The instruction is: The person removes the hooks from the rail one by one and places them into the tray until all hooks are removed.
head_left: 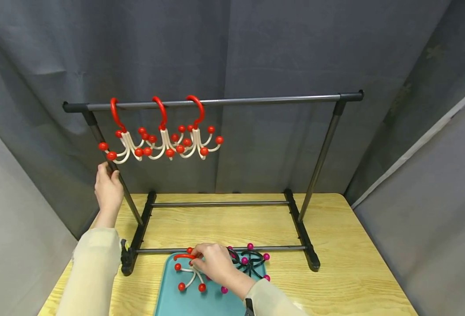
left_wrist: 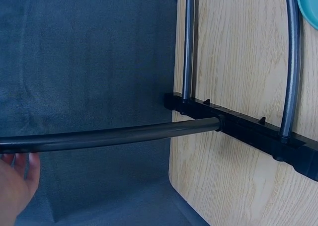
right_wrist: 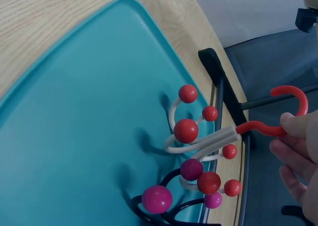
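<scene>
My right hand (head_left: 214, 263) pinches the red hook (right_wrist: 268, 129) of a white octopus hanger (right_wrist: 218, 139) with red balls on its curved arms. The hanger is tilted over a teal tray (head_left: 161, 289). Beside it on the tray lie black hangers (head_left: 251, 263) with magenta balls. At the rack's left post (head_left: 121, 184), my left hand (head_left: 109, 188) has its fingertips against the tube, fingers fairly straight in the left wrist view. From the top bar (head_left: 256, 101) hang three similar red-and-white hangers (head_left: 165, 140), grouped at its left part.
The rack's black feet (head_left: 301, 232) and two lower rails (head_left: 220, 204) stand on the wooden table (head_left: 347, 263). The front rail runs close behind the tray. Grey curtains (head_left: 295, 52) surround the table at the back and sides.
</scene>
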Demonstrator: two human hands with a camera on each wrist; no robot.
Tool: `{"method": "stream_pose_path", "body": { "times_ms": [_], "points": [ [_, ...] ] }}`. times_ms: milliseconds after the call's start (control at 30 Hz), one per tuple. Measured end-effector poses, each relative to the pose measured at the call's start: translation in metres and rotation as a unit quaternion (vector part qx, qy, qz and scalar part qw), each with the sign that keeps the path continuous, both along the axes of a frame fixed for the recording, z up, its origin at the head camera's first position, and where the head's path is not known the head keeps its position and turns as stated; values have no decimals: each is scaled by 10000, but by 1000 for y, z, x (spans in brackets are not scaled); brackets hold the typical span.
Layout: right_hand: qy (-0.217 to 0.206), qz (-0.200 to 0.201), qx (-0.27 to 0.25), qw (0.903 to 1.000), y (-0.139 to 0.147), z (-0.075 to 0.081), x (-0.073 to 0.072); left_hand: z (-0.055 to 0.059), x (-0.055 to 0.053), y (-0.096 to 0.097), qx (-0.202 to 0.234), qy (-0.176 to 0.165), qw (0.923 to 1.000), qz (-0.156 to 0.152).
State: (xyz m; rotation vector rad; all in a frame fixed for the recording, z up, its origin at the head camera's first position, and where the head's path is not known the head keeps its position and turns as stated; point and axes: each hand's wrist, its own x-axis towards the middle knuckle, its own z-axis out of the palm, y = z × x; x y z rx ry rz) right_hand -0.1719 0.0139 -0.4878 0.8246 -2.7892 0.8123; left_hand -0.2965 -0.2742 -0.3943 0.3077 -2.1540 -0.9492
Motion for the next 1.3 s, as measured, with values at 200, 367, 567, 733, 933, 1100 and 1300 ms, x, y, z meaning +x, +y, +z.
{"method": "stream_pose_path", "body": {
  "times_ms": [200,367,567,733,933,1100,1300],
  "points": [
    [867,-193,706,9935,4,0,-2,1,0,1,51,3,10000,-30],
    [1290,-486,1298,9819,9,-1,-4,1,1,1,68,15,10000,30],
    [1228,-406,1267,9835,14,1,-5,0,1,2,62,-20,10000,24],
    [1136,-365,737,9901,29,16,-8,-1,1,0,-19,58,10000,-20],
    [1770,-833,-161,9805,68,45,-27,1,4,-3,-82,9,9999,-101],
    [2145,-1392,-310,9663,107,68,-44,7,8,-4,-97,-40,9999,-49],
    [2317,-1887,-445,9533,157,86,-58,21,14,-4,-200,-539,9982,-153]
  ]
}}
